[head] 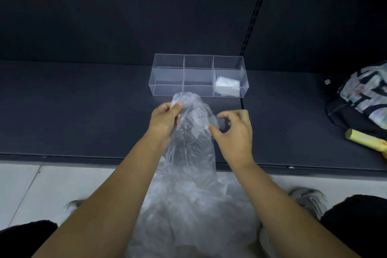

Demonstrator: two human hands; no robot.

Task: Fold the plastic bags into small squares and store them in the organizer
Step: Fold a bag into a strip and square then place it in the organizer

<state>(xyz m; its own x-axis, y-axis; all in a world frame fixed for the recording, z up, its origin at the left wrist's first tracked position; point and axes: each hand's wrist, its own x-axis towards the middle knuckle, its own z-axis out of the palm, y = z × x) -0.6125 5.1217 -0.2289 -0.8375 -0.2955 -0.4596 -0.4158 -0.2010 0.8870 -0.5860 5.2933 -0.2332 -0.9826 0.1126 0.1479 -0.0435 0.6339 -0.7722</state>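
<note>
A clear, crumpled plastic bag [191, 132] hangs over the front edge of the dark shelf. My left hand [165, 119] pinches its top corner between thumb and fingers. My right hand [234, 130] is at the bag's right edge, fingers curled, thumb and fingertips pinching the film. More clear plastic bags [188, 211] are heaped below, between my knees. Behind the hands stands the clear organizer [167, 75] with several compartments. A folded white bag [228, 87] lies in its front right compartment; the other compartments look empty.
A patterned backpack [364, 98] lies on the shelf at the far right, with a yellow-green tube-like object [366, 139] in front of it. The dark shelf [83, 111] ends at a front edge above a pale tiled floor [41, 186]. A slotted upright [256, 10] runs up the back panel.
</note>
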